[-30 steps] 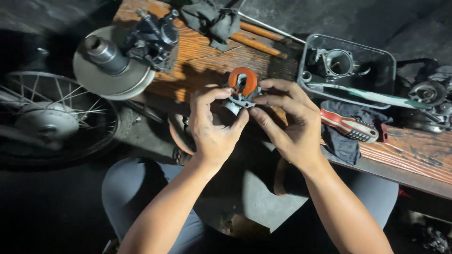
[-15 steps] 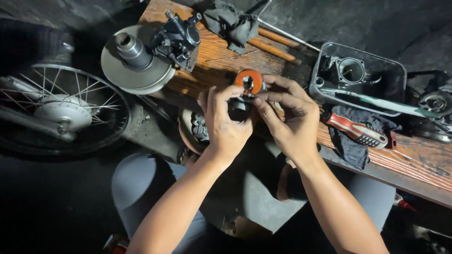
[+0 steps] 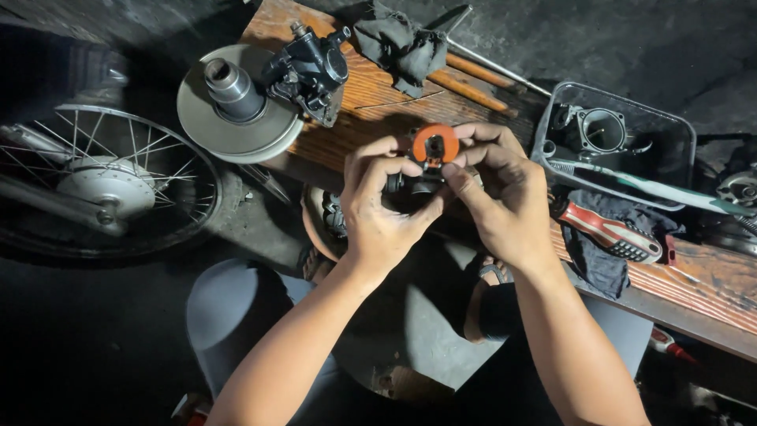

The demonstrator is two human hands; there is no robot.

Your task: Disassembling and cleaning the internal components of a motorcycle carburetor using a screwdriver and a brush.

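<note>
Fingers: left hand (image 3: 382, 209) and right hand (image 3: 501, 197) both clenched on a small dark metal part with an orange disc (image 3: 434, 145), held above the desk (image 3: 378, 95) edge.
Handling: likely rigid, compact, possibly greasy; grip the metal body, not the disc.
Nearby: red-handled tool (image 3: 607, 230), grey tray (image 3: 678, 130).

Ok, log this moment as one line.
left hand: holds small dark part | right hand: pinches its orange disc | behind: wooden bench, pulley, black tray
</note>
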